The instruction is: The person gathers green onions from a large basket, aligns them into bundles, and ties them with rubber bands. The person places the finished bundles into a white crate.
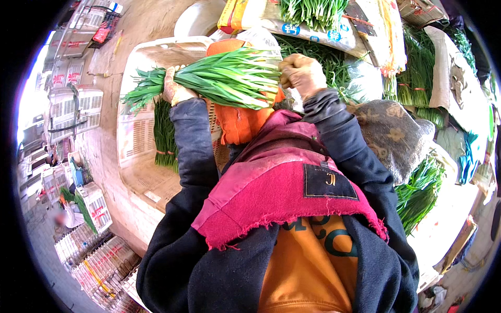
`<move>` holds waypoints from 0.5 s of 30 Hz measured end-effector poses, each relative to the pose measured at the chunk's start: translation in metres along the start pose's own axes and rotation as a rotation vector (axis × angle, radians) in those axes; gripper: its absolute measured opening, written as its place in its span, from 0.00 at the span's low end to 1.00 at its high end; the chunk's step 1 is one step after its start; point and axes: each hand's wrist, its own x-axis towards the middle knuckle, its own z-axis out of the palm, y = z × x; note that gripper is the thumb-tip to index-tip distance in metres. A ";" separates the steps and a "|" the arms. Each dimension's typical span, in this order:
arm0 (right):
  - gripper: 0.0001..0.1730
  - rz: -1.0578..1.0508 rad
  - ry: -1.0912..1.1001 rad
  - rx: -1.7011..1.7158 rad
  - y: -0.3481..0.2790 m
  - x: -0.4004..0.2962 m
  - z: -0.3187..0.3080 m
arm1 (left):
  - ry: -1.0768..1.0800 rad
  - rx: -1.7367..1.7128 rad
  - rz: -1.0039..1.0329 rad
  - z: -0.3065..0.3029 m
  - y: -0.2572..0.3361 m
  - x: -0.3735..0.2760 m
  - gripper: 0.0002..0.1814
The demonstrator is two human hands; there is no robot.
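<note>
My left hand (176, 88) is wrapped around the leafy end of a bunch of garlic chives (227, 78). The bunch lies sideways across orange fabric (238, 121), its pale cut ends fanned out to the right. Beside those ends is my right hand (302, 75), in a soiled covering, with fingers curled. Whether it pinches any stalks cannot be made out. Below my left wrist, tied chives (165, 137) stand in a large pale plastic crate (133, 137), partly hidden by my arm. More loose greens (332, 66) lie just past my right hand.
Further chives (313, 11) rest on printed sacks (254, 17) at the top. A grey patterned cloth (391, 137) and another green bundle (419, 195) are by my right arm. Stacked white crates (74, 111) stand at far left, with a person (72, 217) below them.
</note>
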 end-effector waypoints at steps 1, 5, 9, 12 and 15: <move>0.08 0.057 0.087 0.242 0.010 0.001 -0.002 | -0.024 -0.004 -0.020 -0.009 0.000 0.008 0.03; 0.09 0.103 0.076 0.481 0.035 -0.012 -0.032 | -0.095 0.031 -0.065 -0.029 -0.007 0.026 0.06; 0.13 -0.150 0.081 0.096 -0.003 -0.023 -0.034 | -0.172 0.018 -0.109 -0.035 -0.010 0.033 0.07; 0.20 -0.608 0.114 -0.380 -0.025 -0.019 -0.015 | -0.200 0.022 -0.132 -0.035 -0.010 0.037 0.06; 0.13 -0.602 0.037 -1.002 -0.030 -0.006 0.006 | -0.207 -0.040 -0.132 -0.030 -0.008 0.029 0.06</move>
